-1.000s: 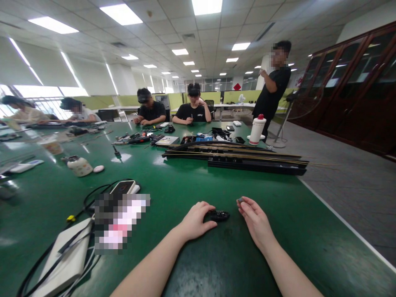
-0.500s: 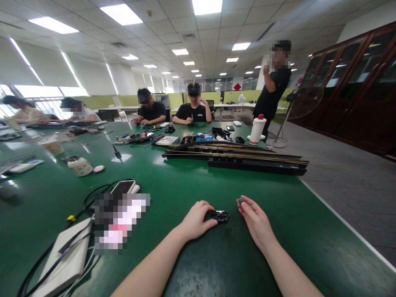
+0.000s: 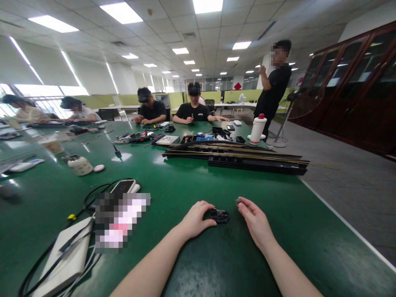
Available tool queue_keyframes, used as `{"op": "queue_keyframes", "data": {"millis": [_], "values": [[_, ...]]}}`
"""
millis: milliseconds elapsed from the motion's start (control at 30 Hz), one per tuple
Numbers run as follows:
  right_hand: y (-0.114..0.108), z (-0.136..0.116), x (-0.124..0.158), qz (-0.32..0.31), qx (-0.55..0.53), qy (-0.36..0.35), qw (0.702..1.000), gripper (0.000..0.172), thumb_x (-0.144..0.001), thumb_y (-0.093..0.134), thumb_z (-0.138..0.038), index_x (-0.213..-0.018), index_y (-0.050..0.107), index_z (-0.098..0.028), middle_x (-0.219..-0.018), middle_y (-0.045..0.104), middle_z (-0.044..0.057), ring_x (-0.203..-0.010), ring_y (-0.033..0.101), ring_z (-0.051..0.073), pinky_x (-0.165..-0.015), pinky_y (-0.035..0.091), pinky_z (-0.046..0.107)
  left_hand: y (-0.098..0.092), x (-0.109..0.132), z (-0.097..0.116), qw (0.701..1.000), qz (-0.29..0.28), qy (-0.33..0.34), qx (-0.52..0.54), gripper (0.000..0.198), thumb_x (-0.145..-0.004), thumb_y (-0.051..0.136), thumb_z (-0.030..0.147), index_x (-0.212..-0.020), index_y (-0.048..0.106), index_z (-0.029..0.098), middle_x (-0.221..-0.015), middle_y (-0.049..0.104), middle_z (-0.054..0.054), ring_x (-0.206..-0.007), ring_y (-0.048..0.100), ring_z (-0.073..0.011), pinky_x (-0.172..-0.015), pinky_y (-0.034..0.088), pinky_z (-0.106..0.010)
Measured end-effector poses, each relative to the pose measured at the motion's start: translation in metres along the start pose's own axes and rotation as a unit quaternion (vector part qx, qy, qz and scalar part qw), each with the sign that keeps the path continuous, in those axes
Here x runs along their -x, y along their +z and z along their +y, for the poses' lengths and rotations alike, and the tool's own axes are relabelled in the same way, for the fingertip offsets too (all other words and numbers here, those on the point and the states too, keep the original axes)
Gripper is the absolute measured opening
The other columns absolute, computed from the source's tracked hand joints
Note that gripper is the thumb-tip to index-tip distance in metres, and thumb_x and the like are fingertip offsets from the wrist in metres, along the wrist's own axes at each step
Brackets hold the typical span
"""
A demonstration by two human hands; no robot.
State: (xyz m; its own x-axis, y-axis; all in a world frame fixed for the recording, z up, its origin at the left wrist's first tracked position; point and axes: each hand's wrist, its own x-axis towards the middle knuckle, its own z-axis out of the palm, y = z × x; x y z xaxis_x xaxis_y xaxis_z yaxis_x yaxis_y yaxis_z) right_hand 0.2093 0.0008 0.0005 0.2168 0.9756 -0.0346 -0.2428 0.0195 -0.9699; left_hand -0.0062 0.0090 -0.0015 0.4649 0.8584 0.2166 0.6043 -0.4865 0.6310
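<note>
We steady a black component (image 3: 220,216) on the worktop (image 3: 173,185).
Our left grip (image 3: 195,219) closes on the component's left end; to its right, our right grip (image 3: 254,218) pinches a small grey piece (image 3: 238,201). Likely a holding step; the next move calls for a steady component.

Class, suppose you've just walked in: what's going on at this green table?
A person works with both hands above the green table. The left hand grips a small black part by one end. The right hand pinches a tiny greyish piece in its fingertips, apart from the black part. Long black rails lie beyond the hands.
</note>
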Motion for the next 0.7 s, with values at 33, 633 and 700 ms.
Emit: {"op": "queue_keyframes", "data": {"millis": [33, 633, 700], "values": [[0.000, 0.001, 0.000, -0.014, 0.027, -0.007, 1.000, 0.042, -0.058, 0.076, -0.045, -0.092, 0.067, -0.020, -0.095, 0.071, 0.007, -0.096, 0.063, 0.024, -0.092, 0.046, 0.040, 0.000, 0.000, 0.000, 1.000, 0.000, 0.000, 0.000, 0.043, -0.070, 0.074, 0.029, -0.109, 0.058, 0.019, -0.103, 0.059, -0.005, -0.099, 0.052, -0.0219, -0.089, 0.042, -0.034], [0.008, 0.005, 0.014, -0.212, 0.416, -0.246, 0.850, 0.020, -0.076, 0.063, -0.024, -0.095, 0.068, -0.026, -0.107, 0.066, 0.007, -0.105, 0.057, 0.024, -0.095, 0.043, 0.045, 0.002, 0.001, 0.000, 1.000, 0.015, 0.010, 0.003, 0.039, -0.071, 0.073, 0.025, -0.107, 0.058, 0.019, -0.100, 0.060, -0.005, -0.095, 0.053, -0.0207, -0.086, 0.044, -0.033], [0.009, 0.006, 0.015, -0.220, 0.452, -0.255, 0.826, 0.021, -0.076, 0.062, -0.022, -0.096, 0.068, -0.026, -0.110, 0.066, 0.007, -0.106, 0.057, 0.025, -0.094, 0.043, 0.046, 0.002, 0.001, 0.000, 1.000, 0.016, 0.015, 0.001, 0.038, -0.073, 0.071, 0.024, -0.108, 0.058, 0.020, -0.099, 0.060, -0.004, -0.095, 0.053, -0.0204, -0.086, 0.043, -0.032]]}}
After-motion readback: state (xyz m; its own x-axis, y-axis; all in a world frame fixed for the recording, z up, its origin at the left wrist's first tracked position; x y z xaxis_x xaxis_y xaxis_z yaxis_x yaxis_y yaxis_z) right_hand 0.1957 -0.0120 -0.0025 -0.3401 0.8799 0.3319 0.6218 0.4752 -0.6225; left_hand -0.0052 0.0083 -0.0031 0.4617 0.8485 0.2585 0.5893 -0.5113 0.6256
